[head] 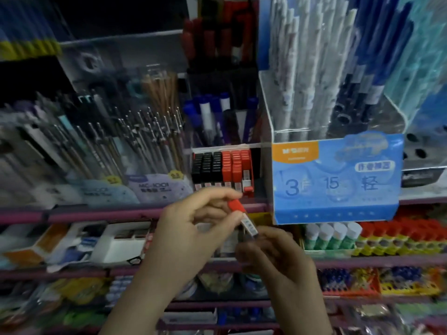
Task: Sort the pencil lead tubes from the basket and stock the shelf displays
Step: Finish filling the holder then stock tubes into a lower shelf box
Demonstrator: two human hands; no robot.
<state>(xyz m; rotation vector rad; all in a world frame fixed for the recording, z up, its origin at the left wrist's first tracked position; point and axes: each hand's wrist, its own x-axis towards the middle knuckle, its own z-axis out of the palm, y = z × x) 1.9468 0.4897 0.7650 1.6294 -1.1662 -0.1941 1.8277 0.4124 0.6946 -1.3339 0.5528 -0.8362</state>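
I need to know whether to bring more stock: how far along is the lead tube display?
Done: the display tray holds full black-capped rows and mostly full red-capped rows. In hand: the left hand and right hand hold one red-capped lead tube just below the tray. Left: the rightmost red row shows a gap near its front. The basket is out of view.

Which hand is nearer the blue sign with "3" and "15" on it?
Right. The right hand sits just below the blue sign's lower left corner; the left hand is farther left, pinching the red-capped lead tube.
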